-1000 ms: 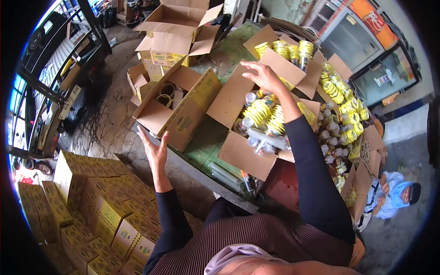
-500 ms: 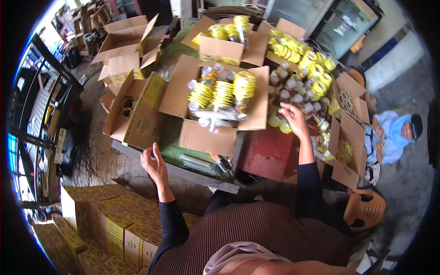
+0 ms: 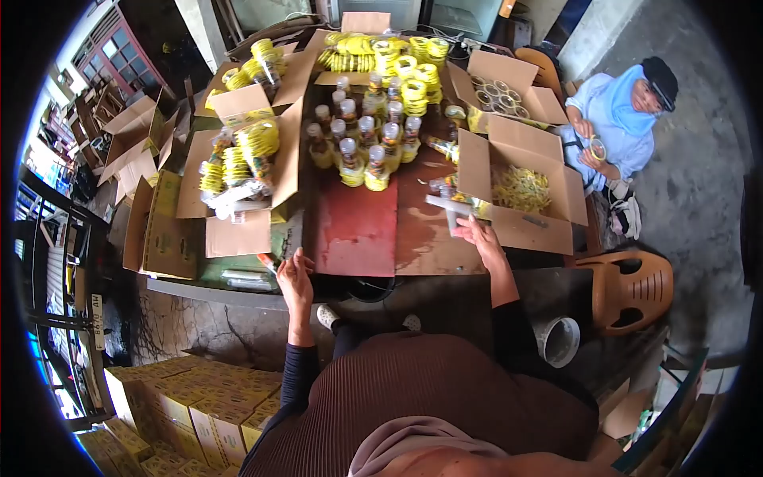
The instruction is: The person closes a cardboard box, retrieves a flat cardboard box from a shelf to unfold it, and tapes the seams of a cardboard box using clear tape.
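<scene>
My right hand (image 3: 483, 241) reaches over the brown right part of the table, its fingers closed at the lower end of a pale, see-through T-shaped thing (image 3: 448, 208); blur hides its kind. Bottles lying on their side (image 3: 445, 184) are just beyond it. My left hand (image 3: 295, 280) is above the table's front edge, fingers apart and nothing visible in them. An orange-handled tool (image 3: 267, 261) lies close by it, partly hidden. Upright capped bottles (image 3: 367, 133) with yellow rings round their bases stand in several rows behind a red board (image 3: 355, 230).
An open carton of bottles and yellow rings (image 3: 213, 238) stands left. At right are a carton of yellow bits (image 3: 520, 191) and one of tape-like rolls (image 3: 498, 95). A co-worker (image 3: 616, 127) sits beyond, holding a ring. An orange chair (image 3: 633, 292) and bucket (image 3: 559, 342) stand near me.
The view has swung right, so the table's contents appear further left. My right hand has moved from beside the bottles to the pale T-shaped thing. My left hand still appears to hold nothing.
</scene>
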A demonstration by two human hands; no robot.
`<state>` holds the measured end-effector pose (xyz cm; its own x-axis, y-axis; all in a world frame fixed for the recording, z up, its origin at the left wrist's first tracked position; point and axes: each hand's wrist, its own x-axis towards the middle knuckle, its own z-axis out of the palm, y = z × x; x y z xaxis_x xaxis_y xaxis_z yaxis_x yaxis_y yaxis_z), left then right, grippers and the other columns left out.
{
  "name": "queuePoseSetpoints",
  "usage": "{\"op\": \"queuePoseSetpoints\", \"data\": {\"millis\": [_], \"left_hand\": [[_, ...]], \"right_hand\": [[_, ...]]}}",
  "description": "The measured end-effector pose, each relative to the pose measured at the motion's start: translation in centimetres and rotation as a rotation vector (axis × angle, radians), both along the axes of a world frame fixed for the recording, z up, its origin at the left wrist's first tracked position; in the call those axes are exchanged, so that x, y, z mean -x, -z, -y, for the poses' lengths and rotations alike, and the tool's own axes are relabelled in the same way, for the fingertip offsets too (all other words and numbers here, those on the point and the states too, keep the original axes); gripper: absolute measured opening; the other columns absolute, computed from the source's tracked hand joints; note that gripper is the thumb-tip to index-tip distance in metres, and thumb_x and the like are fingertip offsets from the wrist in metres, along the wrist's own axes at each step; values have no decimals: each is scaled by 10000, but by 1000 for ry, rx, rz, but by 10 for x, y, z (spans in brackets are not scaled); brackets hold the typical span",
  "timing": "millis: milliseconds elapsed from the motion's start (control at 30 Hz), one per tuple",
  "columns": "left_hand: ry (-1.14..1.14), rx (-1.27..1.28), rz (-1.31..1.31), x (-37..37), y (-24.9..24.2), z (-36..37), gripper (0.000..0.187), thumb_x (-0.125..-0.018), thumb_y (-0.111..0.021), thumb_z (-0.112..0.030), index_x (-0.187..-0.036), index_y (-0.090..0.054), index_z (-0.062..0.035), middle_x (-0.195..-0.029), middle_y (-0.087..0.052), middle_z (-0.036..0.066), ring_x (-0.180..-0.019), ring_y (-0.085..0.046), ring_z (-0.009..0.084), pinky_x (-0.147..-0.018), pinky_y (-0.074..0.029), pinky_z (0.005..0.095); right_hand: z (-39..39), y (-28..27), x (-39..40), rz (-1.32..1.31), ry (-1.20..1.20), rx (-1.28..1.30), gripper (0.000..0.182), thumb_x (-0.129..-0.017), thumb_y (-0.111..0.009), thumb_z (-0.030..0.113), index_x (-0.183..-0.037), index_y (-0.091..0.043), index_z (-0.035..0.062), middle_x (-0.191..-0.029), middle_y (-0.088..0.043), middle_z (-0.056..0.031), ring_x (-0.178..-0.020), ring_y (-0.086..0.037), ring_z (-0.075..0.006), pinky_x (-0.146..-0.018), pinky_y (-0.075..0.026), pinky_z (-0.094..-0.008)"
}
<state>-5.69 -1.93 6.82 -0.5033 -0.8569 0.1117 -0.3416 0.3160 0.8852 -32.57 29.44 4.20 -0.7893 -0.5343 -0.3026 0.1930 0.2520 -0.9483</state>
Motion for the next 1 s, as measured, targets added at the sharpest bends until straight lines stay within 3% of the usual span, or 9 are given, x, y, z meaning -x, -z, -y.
{"op": "queuePoseSetpoints", "data": {"millis": [100,233,333,367,433,533,600,733,1000], "left_hand": [[74,40,-31,27,8,-40,385,-957,-485,-302,-760,-629,-3,-585,-570,52,-544,-536,109,-533,-429,279],[196,82,19,52,-8,-80,327,-943,-490,-260,-795,-638,-8,-640,-613,99,-537,-577,158,-537,-450,304],[253,113,24,65,3,-95,313,-942,-483,-250,-822,-645,-10,-649,-620,126,-540,-591,195,-544,-461,321],[264,112,22,69,6,-102,313,-942,-483,-250,-822,-645,-10,-649,-620,126,-540,-591,195,-544,-461,321],[283,158,61,77,13,-111,312,-929,-458,-185,-736,-619,0,-645,-607,126,-545,-607,246,-553,-469,375],[388,93,43,85,15,-131,170,-900,-503,-120,-1037,-572,-47,-646,-607,143,-571,-626,271,-573,-488,389],[500,-13,73,92,19,-140,478,-852,-582,-82,-1291,-395,-95,-682,-623,142,-620,-636,289,-613,-498,405],[608,172,88,104,30,-168,593,-801,-662,-61,-1321,-376,-63,-788,-647,142,-768,-660,284,-700,-509,366],[886,113,129,121,51,-186,526,-818,-653,-176,-1280,-431,-56,-858,-680,126,-819,-666,286,-744,-511,385]], "right_hand": [[-53,13,6,-173,75,-79,595,-966,-380,488,-1133,-601,-39,-908,-674,-141,-909,-638,-195,-913,-431,-335],[-97,17,27,-283,274,-134,380,-949,-515,308,-822,-647,-25,-690,-659,-98,-683,-604,-173,-776,-440,-312],[-123,36,49,-616,321,-282,207,-837,-651,195,-953,-603,30,-881,-634,-122,-824,-595,-246,-789,-454,-366],[-130,46,59,-910,324,-302,293,-790,-695,175,-1034,-589,52,-985,-618,-135,-914,-584,-276,-816,-453,-388],[-139,44,70,-910,266,-507,528,-706,-760,168,-1174,-531,80,-1161,-535,-143,-1093,-497,-319,-903,-421,-429],[-141,48,84,-934,165,-803,686,-681,-785,272,-1284,-499,111,-1264,-497,-111,-1192,-435,-336,-982,-372,-465],[-140,47,92,-959,109,-838,707,-675,-788,291,-1295,-493,120,-1289,-487,-105,-1200,-432,-334,-990,-365,-471],[-139,47,104,-964,-12,-963,773,-639,-805,341,-1319,-482,165,-1323,-484,-85,-1220,-427,-310,-1035,-316,-470],[-135,44,108,-1019,41,-950,522,-659,-782,212,-1150,-609,167,-1129,-561,-42,-1105,-467,-262,-953,-363,-431]]}}
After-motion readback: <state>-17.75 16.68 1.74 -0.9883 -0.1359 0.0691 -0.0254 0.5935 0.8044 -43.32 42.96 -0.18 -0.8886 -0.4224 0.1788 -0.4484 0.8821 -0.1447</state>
